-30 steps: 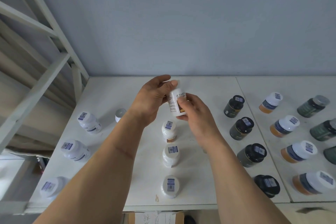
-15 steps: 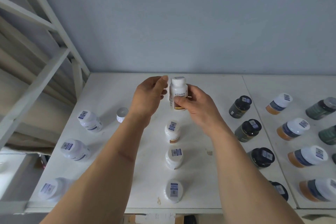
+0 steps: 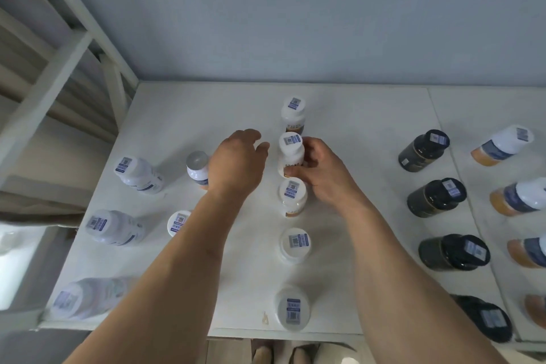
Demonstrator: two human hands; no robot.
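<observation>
My right hand (image 3: 320,174) grips a small white pill bottle (image 3: 291,153) that stands upright on the white table (image 3: 354,156), fingers curled round its right side and the thumb across its base. This bottle is second from the back in a middle column of white bottles: one behind it (image 3: 293,115) and several in front, the nearest (image 3: 292,196). My left hand (image 3: 236,164) hovers just left of the held bottle with relaxed fingers, holding nothing. It partly hides a silver-capped bottle (image 3: 197,168).
White bottles with blue labels (image 3: 139,176) stand along the table's left side. Dark bottles (image 3: 424,150) and orange-based white-capped bottles (image 3: 502,146) form columns on the right. A white slanted frame (image 3: 74,38) rises at the left; a grey wall backs the table.
My right hand has brought the white bottle down from mid-air and stood it on the table in the middle column. My left hand has let go and drawn slightly to the left.
</observation>
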